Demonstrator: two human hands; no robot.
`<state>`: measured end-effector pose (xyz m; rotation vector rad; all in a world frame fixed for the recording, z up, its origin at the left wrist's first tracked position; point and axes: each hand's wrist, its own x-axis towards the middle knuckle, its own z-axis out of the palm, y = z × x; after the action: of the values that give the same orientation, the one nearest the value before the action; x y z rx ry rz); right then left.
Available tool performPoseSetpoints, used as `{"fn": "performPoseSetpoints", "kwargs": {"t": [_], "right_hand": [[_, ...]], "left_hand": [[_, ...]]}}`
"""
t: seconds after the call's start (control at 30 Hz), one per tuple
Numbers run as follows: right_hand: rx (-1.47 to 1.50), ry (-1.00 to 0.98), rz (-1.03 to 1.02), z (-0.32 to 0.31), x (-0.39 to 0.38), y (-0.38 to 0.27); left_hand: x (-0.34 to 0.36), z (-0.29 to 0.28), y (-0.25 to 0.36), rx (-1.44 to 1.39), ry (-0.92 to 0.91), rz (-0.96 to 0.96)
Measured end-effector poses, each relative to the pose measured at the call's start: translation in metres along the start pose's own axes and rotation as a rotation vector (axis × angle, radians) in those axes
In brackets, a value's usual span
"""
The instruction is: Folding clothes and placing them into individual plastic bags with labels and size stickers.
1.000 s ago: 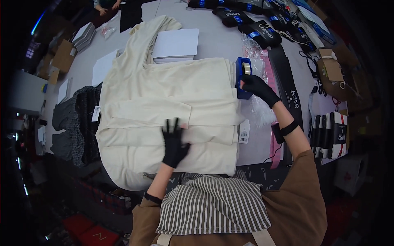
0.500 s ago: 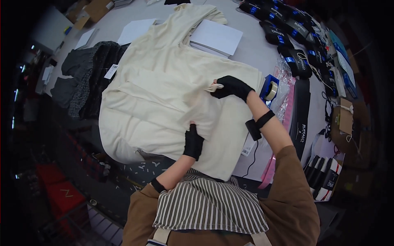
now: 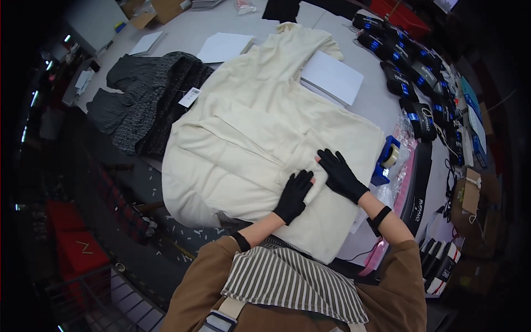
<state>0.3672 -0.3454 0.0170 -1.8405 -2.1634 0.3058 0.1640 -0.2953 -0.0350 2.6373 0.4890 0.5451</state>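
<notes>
Head view: cream garment (image 3: 249, 146) on pale table (image 3: 376, 105), scrap-strewn floor (image 3: 191, 239).

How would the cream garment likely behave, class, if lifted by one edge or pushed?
The cream garment would probably sag, its cloth looking soft and wrinkled. Pushed, it might bunch, as creases show near the left hand. Rolling seems unlikely: it lies spread flat.

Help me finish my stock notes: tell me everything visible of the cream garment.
The cream garment looks like soft, plain fabric, lying across the pale table with its near left part past the edge. A sleeve-like length extends toward the far side. Creases and folded layers cross the middle; the near right section is smoother. The black-gloved left hand and right hand rest on it.
</notes>
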Motion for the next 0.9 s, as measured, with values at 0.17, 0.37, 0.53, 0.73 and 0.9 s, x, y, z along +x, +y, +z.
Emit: {"fn": "performPoseSetpoints", "kwargs": {"t": [0.17, 0.37, 0.53, 0.73, 0.9], "right_hand": [[-0.159, 0.027, -0.012, -0.011, 0.035, 0.046], [0.715, -0.003, 0.39, -0.04, 0.258, -0.018], [0.7, 0.001, 0.54, 0.04, 0.374, -0.079], [0.695, -0.068, 0.579, 0.038, 0.386, -0.083], [0.829, -0.092, 0.692, -0.008, 0.368, -0.092]], "left_hand": [[0.015, -0.032, -0.034, -0.89, 0.155, -0.441], [-0.008, -0.185, -0.205, -0.871, 0.279, -0.622], [-0.045, -0.233, -0.31, -1.002, 0.193, -0.875], [-0.025, -0.242, -0.364, -0.21, -0.108, -0.449], [0.003, -0.23, -0.367, -0.046, -0.197, -0.293]]}}
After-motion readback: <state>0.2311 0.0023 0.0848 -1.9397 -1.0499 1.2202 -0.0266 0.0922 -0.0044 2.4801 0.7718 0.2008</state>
